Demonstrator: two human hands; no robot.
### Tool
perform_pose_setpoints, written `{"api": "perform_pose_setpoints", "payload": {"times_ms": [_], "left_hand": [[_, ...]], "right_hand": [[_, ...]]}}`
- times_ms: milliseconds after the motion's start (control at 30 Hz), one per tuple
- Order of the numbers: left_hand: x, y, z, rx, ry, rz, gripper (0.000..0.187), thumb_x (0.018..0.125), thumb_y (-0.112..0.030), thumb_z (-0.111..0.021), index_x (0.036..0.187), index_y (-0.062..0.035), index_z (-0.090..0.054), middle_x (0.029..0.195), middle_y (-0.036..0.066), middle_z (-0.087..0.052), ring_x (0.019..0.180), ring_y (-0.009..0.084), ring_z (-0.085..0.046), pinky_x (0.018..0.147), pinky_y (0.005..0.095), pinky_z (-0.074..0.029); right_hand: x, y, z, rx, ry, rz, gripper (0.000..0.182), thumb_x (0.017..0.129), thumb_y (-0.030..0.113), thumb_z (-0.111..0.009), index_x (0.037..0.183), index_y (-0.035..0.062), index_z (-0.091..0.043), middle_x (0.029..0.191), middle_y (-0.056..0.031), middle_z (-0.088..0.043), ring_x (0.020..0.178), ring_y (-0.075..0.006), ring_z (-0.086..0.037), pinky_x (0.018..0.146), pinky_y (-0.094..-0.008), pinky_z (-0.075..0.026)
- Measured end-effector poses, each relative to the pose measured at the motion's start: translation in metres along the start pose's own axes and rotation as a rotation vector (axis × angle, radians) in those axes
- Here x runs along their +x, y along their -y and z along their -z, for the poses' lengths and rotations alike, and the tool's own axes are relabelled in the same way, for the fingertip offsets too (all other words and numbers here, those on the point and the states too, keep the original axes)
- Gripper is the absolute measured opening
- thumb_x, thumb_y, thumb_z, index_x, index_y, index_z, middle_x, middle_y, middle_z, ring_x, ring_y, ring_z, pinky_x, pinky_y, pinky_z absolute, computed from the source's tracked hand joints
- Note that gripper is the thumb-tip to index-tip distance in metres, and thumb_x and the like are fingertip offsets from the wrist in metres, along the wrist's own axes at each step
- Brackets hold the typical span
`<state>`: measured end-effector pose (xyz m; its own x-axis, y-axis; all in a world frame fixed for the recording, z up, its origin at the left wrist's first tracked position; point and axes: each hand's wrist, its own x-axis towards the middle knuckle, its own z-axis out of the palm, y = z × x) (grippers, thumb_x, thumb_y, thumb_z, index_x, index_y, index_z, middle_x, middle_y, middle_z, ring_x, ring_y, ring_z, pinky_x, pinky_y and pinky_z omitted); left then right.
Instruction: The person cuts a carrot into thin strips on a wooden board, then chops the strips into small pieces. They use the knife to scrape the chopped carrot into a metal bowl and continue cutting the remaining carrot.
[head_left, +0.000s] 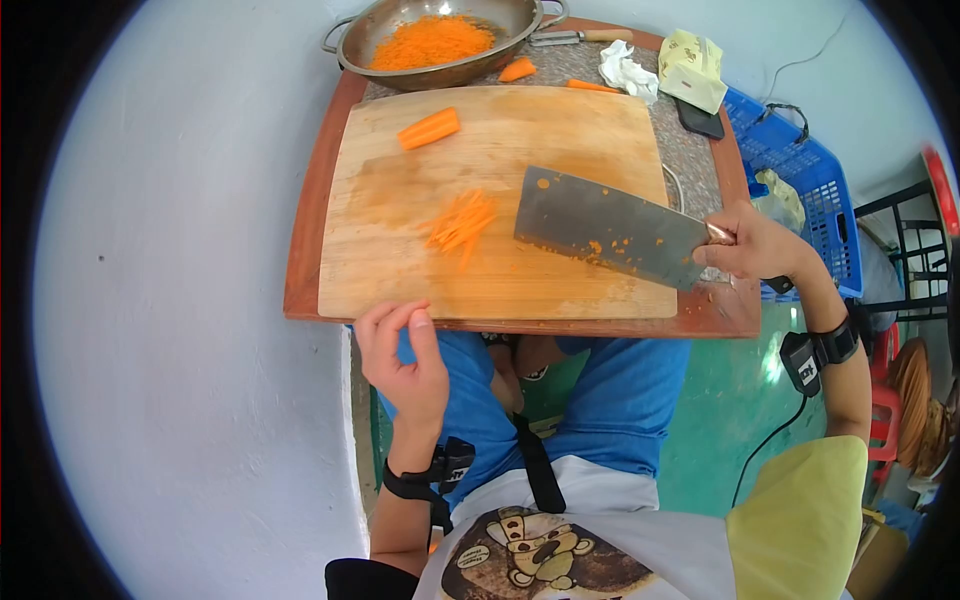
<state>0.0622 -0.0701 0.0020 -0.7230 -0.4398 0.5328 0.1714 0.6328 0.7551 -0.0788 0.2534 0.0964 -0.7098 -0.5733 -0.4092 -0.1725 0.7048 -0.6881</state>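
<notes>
My right hand (pixel 755 243) is wrapped round the handle of a cleaver (pixel 610 228). The wide blade lies over the right part of a wooden cutting board (pixel 560 130), its face dotted with orange bits. Left of the blade's end is a small pile of carrot shreds (pixel 462 222). A cut carrot piece (pixel 429 128) rests farther up the board. My left hand (pixel 405 365) is at the board's front left edge, holding nothing, fingers loosely bent and the thumb a little apart from them.
Behind the board stand a metal pan (pixel 440 75) with shredded carrot, a peeler (pixel 580 37), a carrot stub (pixel 517 69), a crumpled tissue (pixel 628 72), a tissue pack (pixel 692 68) and a phone (pixel 699 119). A blue basket (pixel 800 160) is at the right, a wall at the left.
</notes>
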Motion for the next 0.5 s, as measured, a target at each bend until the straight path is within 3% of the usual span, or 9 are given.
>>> {"api": "perform_pose_setpoints", "payload": {"times_ms": [167,233,267,300,367,400,467,500], "left_hand": [[-0.016,-0.013,-0.02,0.03,0.177,-0.147,0.009,0.076,-0.008,-0.064,0.085,-0.006,-0.064,0.087,0.007,-0.058,0.085,0.0248,-0.053,0.08,0.0347,-0.038],[-0.018,-0.021,-0.026,0.076,0.249,-0.294,0.009,0.074,-0.009,-0.066,0.083,-0.0066,-0.064,0.086,0.006,-0.058,0.085,0.0238,-0.053,0.081,0.0335,-0.036],[-0.024,-0.015,-0.027,0.082,0.286,-0.258,0.024,0.076,-0.019,-0.066,0.096,-0.0057,-0.063,0.098,0.009,-0.057,0.095,0.0251,-0.05,0.084,0.0379,-0.033],[-0.023,-0.02,-0.028,0.078,0.287,-0.26,0.024,0.076,-0.019,-0.066,0.096,-0.0057,-0.063,0.098,0.009,-0.057,0.095,0.0251,-0.05,0.084,0.0379,-0.033],[-0.017,-0.035,-0.032,0.426,0.331,-0.226,0.052,0.079,-0.036,-0.064,0.118,-0.003,-0.053,0.124,0.018,-0.046,0.113,0.0322,-0.04,0.089,0.048,-0.028],[-0.017,-0.035,-0.034,0.421,0.329,-0.227,0.052,0.079,-0.036,-0.064,0.118,-0.003,-0.053,0.124,0.018,-0.046,0.113,0.0322,-0.04,0.089,0.048,-0.028],[-0.018,-0.033,-0.038,0.582,0.457,-0.206,0.078,0.08,-0.054,-0.056,0.134,-0.0015,-0.037,0.141,0.026,-0.022,0.13,0.0405,-0.02,0.093,0.0599,-0.019],[-0.017,-0.033,-0.039,0.576,0.453,-0.208,0.078,0.08,-0.054,-0.056,0.134,-0.0015,-0.037,0.141,0.026,-0.022,0.13,0.0405,-0.02,0.093,0.0599,-0.019]], "right_hand": [[-0.014,0.006,0.005,0.126,-0.059,-0.092,0.027,0.08,0.014,-0.062,0.06,0.002,-0.05,0.048,0.0016,-0.042,0.044,-0.0035,-0.04,0.04,-0.0236,-0.032],[-0.021,0.009,0.004,0.146,-0.131,-0.087,0.023,0.081,0.015,-0.062,0.064,0.0028,-0.054,0.049,0.0019,-0.046,0.04,-0.0043,-0.041,0.038,-0.0225,-0.033],[-0.024,0.009,0.001,0.145,-0.134,-0.09,0.023,0.081,0.015,-0.062,0.064,0.0028,-0.054,0.049,0.0019,-0.046,0.04,-0.0043,-0.041,0.038,-0.0225,-0.033],[-0.027,0.009,-0.003,0.184,-0.194,-0.076,0.022,0.082,0.016,-0.062,0.067,0.0023,-0.055,0.049,0.0017,-0.046,0.039,-0.0047,-0.041,0.037,-0.0225,-0.033],[-0.034,0.011,-0.013,0.22,-0.261,-0.064,0.021,0.083,0.017,-0.061,0.07,0.0018,-0.055,0.049,0.0015,-0.046,0.038,-0.0051,-0.04,0.036,-0.0225,-0.032],[-0.038,0.013,-0.019,0.294,-0.273,-0.121,0.02,0.084,0.017,-0.061,0.072,0.0017,-0.055,0.049,0.0013,-0.046,0.037,-0.0055,-0.04,0.036,-0.0223,-0.033],[-0.045,0.01,-0.031,0.469,-0.227,-0.141,0.02,0.086,0.017,-0.058,0.073,0.0022,-0.053,0.048,0.0002,-0.045,0.036,-0.0068,-0.041,0.033,-0.0228,-0.035],[-0.05,0.012,-0.037,0.465,-0.232,-0.141,0.02,0.086,0.017,-0.058,0.073,0.0022,-0.053,0.048,0.0002,-0.045,0.036,-0.0068,-0.041,0.033,-0.0228,-0.035]]}}
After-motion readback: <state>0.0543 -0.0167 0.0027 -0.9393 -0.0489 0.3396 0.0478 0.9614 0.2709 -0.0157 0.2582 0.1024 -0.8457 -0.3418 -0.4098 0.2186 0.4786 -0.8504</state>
